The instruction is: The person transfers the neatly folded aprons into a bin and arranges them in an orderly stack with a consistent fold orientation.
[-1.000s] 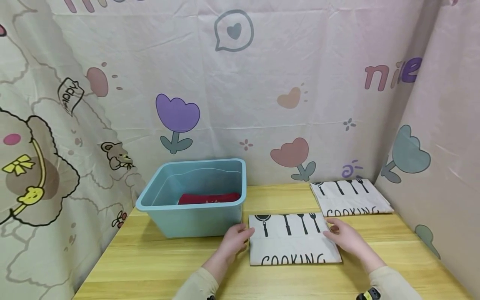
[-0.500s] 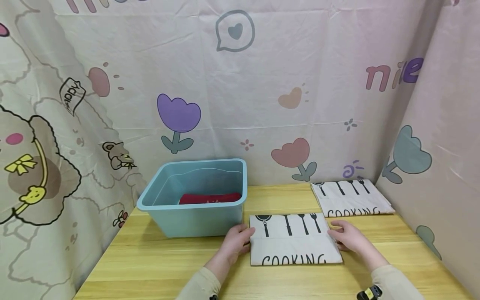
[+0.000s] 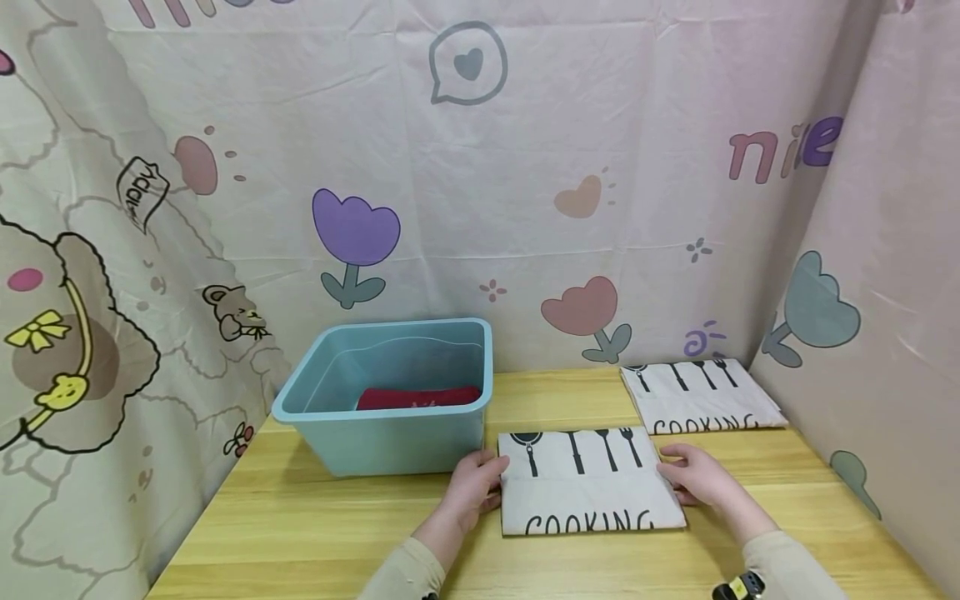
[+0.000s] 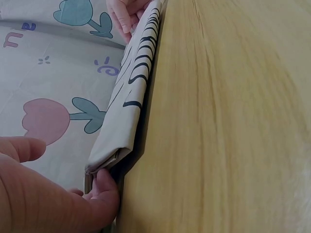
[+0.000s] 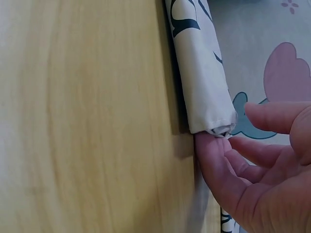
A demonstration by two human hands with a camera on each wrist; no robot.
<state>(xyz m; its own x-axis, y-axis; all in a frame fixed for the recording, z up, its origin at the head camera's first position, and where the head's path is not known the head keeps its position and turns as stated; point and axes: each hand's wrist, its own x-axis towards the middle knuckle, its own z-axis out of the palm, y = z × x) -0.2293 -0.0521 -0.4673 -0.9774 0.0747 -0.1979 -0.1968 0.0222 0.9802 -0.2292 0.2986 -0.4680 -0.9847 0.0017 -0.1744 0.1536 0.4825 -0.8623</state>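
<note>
A folded white cloth (image 3: 588,492), printed with black utensils and the word COOKING, lies on the table in front of me. At its left end is my left hand (image 3: 474,483), fingertips tucked against the lower edge. The left wrist view shows that hand's thumb (image 4: 26,148) raised apart from the fabric. My right hand (image 3: 696,475) is at the opposite end. Its fingers (image 5: 214,155) reach under the cloth's end in the right wrist view, with the thumb (image 5: 272,116) held away. Neither thumb presses on the fabric.
A light blue plastic bin (image 3: 390,446) stands at the back left, with a dark red folded cloth (image 3: 420,397) inside. Another white COOKING cloth (image 3: 701,396) lies folded at the back right. Printed curtains (image 3: 480,208) enclose the wooden table (image 3: 315,533).
My right hand has shifted slightly to the right, its thumb drawing off the cloth's edge. The cloth and my left hand have barely moved.
</note>
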